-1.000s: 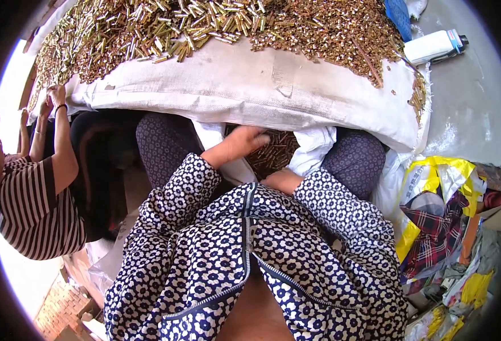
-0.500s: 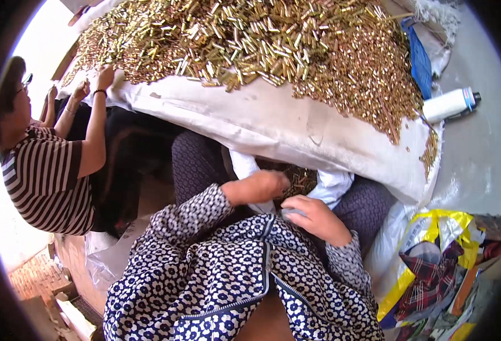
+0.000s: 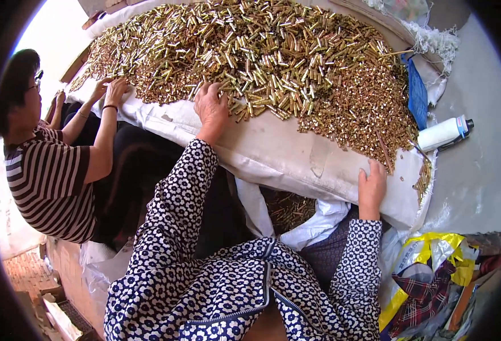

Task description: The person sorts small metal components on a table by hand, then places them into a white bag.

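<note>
A big heap of small brass-coloured metal tubes [image 3: 273,62] covers a white cloth [image 3: 273,153] spread over a raised surface. My left hand [image 3: 211,105] lies palm down on the near edge of the heap, fingers spread among the tubes. My right hand [image 3: 371,187] rests on the cloth's front right edge, fingers bent over it, close to a few stray tubes. Both my sleeves are dark blue with a white flower print. A white sack [image 3: 313,224] holding more tubes sits open in my lap, under the cloth's edge.
A person in a striped shirt [image 3: 48,176] sits at my left, both their hands [image 3: 105,91] in the heap's left edge. A white bottle [image 3: 443,133] lies on the grey surface at right, beside a blue strip [image 3: 416,94]. Yellow and plaid bags [image 3: 438,278] lie at lower right.
Both my hands came up out of the sack in my lap. The left reached forward onto the heap; the right moved out to the cloth's right edge. The view tilted further up.
</note>
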`<state>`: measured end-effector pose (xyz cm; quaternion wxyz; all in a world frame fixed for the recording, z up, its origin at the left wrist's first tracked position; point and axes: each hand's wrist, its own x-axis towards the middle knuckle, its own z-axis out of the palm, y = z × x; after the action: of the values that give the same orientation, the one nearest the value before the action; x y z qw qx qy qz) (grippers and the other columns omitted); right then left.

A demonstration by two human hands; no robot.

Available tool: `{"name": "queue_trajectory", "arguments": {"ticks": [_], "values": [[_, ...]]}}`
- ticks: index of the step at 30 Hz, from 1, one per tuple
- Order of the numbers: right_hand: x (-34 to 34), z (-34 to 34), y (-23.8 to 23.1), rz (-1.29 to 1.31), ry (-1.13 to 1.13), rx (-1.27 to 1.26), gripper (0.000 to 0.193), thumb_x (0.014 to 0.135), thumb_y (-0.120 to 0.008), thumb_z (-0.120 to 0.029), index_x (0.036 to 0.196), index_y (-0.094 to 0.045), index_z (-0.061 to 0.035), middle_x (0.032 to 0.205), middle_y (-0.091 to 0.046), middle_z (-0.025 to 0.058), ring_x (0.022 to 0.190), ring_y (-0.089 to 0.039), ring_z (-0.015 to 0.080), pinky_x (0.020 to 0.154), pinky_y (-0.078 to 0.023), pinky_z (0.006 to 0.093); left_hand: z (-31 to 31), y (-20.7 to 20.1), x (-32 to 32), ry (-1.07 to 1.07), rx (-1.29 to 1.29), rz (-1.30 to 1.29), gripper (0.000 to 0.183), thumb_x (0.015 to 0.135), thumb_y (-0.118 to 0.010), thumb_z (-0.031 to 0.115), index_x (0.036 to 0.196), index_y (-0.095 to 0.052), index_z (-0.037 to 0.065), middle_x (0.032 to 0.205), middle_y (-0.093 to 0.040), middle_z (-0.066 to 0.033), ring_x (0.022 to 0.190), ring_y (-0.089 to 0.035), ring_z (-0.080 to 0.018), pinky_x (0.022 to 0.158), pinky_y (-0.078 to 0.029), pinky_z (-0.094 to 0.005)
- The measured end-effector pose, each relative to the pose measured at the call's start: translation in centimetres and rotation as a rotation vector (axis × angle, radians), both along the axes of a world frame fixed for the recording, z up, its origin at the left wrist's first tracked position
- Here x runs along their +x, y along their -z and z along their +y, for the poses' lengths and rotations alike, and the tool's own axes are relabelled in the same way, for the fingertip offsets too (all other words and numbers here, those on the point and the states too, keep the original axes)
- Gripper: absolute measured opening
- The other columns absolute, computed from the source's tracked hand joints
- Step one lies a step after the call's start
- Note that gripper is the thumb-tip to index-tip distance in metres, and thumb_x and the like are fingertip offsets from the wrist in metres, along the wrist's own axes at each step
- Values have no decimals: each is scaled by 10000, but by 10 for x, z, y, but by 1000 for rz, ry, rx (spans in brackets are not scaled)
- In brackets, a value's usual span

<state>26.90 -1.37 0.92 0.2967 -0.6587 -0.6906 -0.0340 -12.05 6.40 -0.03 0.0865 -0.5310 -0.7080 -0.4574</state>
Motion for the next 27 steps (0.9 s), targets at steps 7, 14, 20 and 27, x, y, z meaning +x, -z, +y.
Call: {"name": "queue_trajectory", "arguments": {"ticks": [7,14,20,27], "values": [[-23,28,2,-159,-6,-8,246,719,-573,-49,963,-547,-33,934,-555,131,895,-512,306,763,-436,390,14,13,40,234,-108,-52,190,745,-600,175,928,-627,132,1018,-558,-80,905,-518,-266,792,-412,-370],[-44,23,-2,-114,-130,-18,159,756,-518,-44,911,-548,-21,933,-547,138,905,-504,301,781,-430,371,4,1,113,513,-75,-220,214,766,-553,98,974,-602,104,1066,-526,-121,917,-502,-303,801,-408,-399],[-58,12,-2,-25,-191,131,104,726,-557,-41,829,-561,-37,837,-540,112,803,-517,283,719,-440,373,0,-9,129,515,-225,157,304,792,-528,92,1094,-539,121,1137,-495,-113,989,-471,-311,863,-374,-394],[-64,1,1,-52,-140,147,92,709,-569,-33,798,-572,-57,811,-530,89,773,-506,271,683,-438,364,-18,-25,97,608,-22,-57,211,754,-564,58,965,-568,71,1016,-550,-105,894,-537,-273,765,-438,-359]]}}
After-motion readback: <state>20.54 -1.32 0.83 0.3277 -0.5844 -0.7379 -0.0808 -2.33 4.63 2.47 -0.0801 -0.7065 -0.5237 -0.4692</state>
